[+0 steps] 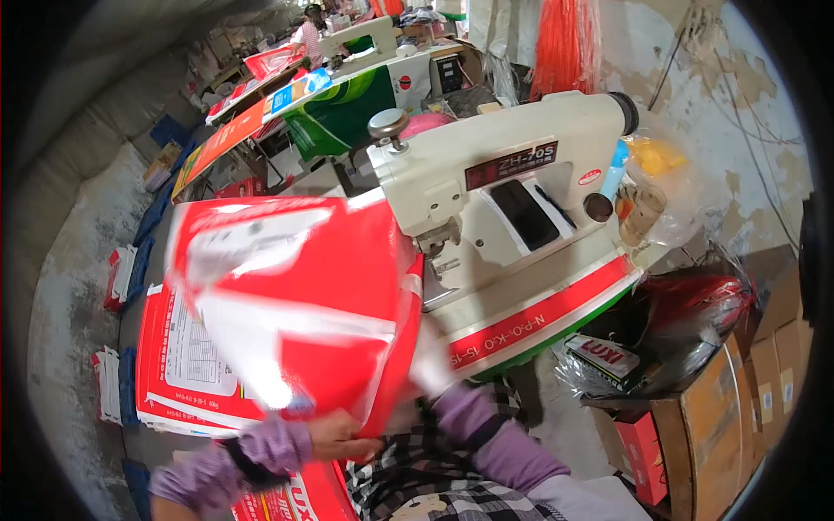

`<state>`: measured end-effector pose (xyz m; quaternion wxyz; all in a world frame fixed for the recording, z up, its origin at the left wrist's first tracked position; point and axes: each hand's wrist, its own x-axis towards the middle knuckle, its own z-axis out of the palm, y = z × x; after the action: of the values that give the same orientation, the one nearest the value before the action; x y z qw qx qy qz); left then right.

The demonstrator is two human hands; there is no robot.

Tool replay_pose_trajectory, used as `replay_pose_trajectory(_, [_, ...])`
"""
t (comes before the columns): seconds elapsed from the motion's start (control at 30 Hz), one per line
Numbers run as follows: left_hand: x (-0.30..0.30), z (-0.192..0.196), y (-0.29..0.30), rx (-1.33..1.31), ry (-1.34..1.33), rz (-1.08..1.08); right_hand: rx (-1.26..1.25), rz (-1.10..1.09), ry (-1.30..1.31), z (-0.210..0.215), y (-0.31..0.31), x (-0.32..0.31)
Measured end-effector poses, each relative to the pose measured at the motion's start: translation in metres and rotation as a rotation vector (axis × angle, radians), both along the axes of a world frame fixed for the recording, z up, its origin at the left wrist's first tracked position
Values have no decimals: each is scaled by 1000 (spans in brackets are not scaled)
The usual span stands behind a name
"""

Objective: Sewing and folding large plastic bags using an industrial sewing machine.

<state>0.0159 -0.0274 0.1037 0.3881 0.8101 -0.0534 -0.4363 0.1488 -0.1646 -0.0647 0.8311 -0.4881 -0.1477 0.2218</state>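
A red and white printed sack point(304, 260), glossy and partly blurred, is spread in front of me. Its right edge lies by the needle end of a cream industrial sewing machine point(521, 130). My left hand point(343, 434) is closed on the sack's lower edge, fingers curled over it. My right hand point(430, 360) is a pale blur at the sack's right edge, just below the machine bed; its fingers cannot be made out. Beneath the held sack lies a stack of similar sacks point(156, 365). Another red sack point(300, 495) is under my left forearm.
A black phone point(526, 213) and a pen point(554, 207) rest on the machine bed. To the right stand a thread cone point(643, 215), plastic-wrapped goods point(695, 304) and a cardboard box point(721, 417). Another sewing machine point(360, 39) and a person point(309, 39) are farther back.
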Motion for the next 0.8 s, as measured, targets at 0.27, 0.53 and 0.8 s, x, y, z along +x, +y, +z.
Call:
replay_pose_trajectory(0.27, [-13, -20, -38, -513, 90, 810, 149, 235, 632, 60, -55, -18])
replay_pose_trajectory(0.53, [66, 34, -103, 541, -700, -754, -139, 129, -63, 61, -84, -80])
replay_pose_trajectory(0.8, [73, 38, -123, 421, -316, -966, -658, 61, -259, 58, -76, -54])
